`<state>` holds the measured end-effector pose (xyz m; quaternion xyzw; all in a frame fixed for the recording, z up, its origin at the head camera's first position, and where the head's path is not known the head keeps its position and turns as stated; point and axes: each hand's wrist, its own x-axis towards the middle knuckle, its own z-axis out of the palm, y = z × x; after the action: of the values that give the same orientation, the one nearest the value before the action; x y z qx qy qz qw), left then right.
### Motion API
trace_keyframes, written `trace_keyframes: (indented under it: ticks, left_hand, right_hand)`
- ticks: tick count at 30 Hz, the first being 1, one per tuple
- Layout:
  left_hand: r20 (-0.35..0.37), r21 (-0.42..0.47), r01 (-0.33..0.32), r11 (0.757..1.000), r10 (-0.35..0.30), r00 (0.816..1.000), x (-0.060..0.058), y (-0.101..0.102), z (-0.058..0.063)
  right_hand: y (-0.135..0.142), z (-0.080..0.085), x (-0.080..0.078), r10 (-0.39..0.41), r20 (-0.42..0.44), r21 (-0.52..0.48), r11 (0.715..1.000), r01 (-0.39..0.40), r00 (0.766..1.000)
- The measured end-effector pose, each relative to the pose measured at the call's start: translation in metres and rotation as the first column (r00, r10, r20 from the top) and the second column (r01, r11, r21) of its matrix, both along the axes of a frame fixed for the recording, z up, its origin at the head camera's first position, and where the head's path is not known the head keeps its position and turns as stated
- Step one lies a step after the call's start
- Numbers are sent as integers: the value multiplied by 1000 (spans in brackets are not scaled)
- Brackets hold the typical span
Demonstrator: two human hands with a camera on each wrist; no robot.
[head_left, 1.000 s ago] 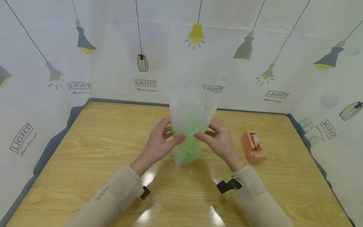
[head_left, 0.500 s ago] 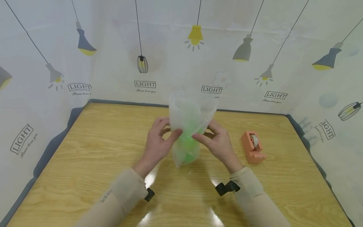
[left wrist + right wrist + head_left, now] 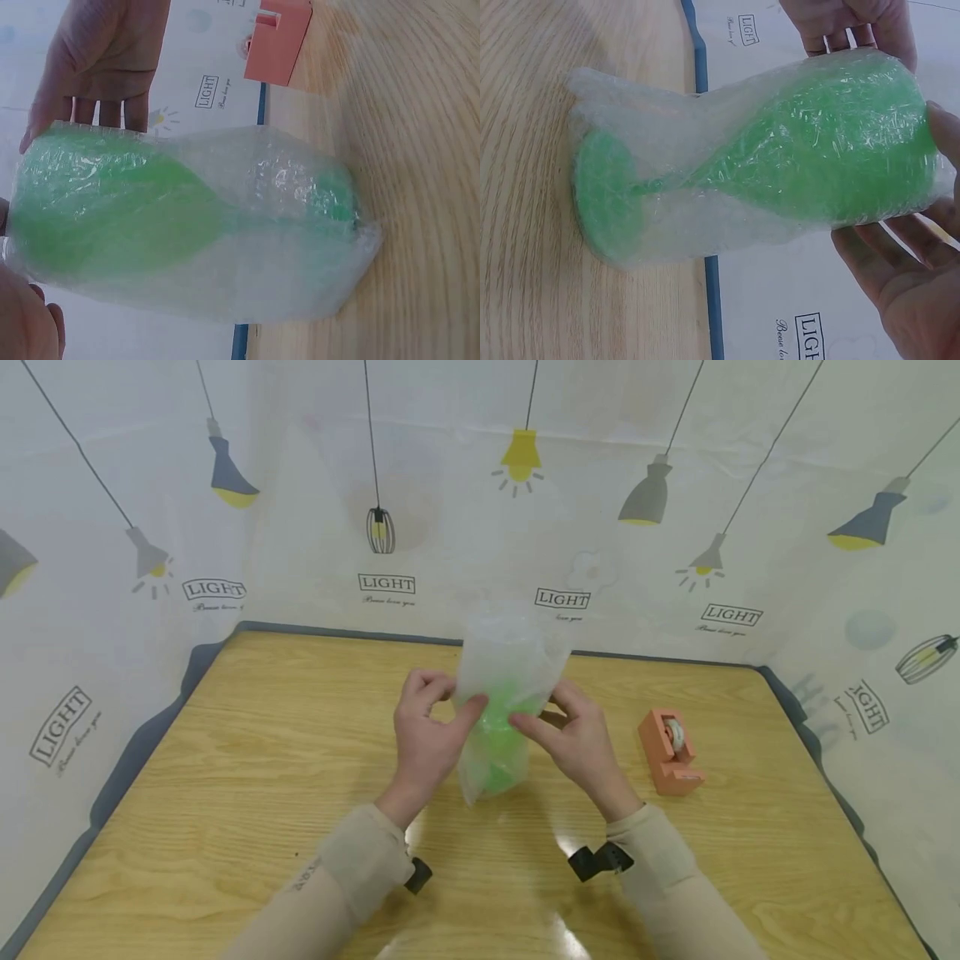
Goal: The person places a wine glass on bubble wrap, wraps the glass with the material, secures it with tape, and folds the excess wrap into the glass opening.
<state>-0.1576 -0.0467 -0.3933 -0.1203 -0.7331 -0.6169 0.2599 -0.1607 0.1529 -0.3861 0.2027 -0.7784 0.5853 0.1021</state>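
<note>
A green stemmed goblet point(image 3: 832, 150) stands upright inside a clear bubble-wrap bag point(image 3: 513, 647), its foot near the tabletop. Bowl, thin stem and round foot all show through the plastic in the right wrist view. My left hand point(image 3: 427, 727) grips the bag's left side at the height of the bowl, thumb in front and fingers behind. On the opposite side my right hand point(image 3: 581, 739) holds the wrapped bowl the same way, its thumb pressing the front. The bag's loose upper part rises above both hands.
An orange tape dispenser point(image 3: 667, 752) with a roll of tape stands to the right of my right hand. The wooden table point(image 3: 300, 718) ends at a white backdrop point(image 3: 450, 468) printed with lamps.
My left hand has shifted slightly, its forearm swinging right and its thumb moving a little higher on the bag. The bag's top looks narrower and lower. My right hand stays almost still.
</note>
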Motion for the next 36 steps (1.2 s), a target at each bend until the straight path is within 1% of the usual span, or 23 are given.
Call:
trace_keyframes:
  ticks: [5,11,15,21,26,30,33,36]
  left_hand:
    - [-18,2,-62,998,62,998,1,7,1]
    - [-36,-11,-118,993,118,992,2,14,4]
    - [-56,-26,-133,991,131,990,2,15,4]
    - [-116,-70,-137,988,128,985,1,15,4]
    - [-141,-142,-102,985,82,987,0,9,6]
    - [-171,-205,-40,978,5,985,1,0,5]
    - [-207,-263,7,965,-63,976,3,-8,3]
    - [-234,-341,41,939,-127,964,4,-17,0]
  right_hand:
    - [-1,0,3,-11,-11,25,1000,11,1000]
    - [-2,0,4,-25,-31,54,998,27,999]
    - [-3,-1,4,-28,-39,56,998,30,999]
    - [-5,-1,4,-26,-58,61,998,29,998]
    - [-6,1,5,-23,-61,68,997,27,998]
    - [-6,1,5,-21,-64,74,997,26,998]
    - [-6,1,5,-20,-68,75,997,25,997]
    - [-6,1,5,-14,-77,71,997,19,997]
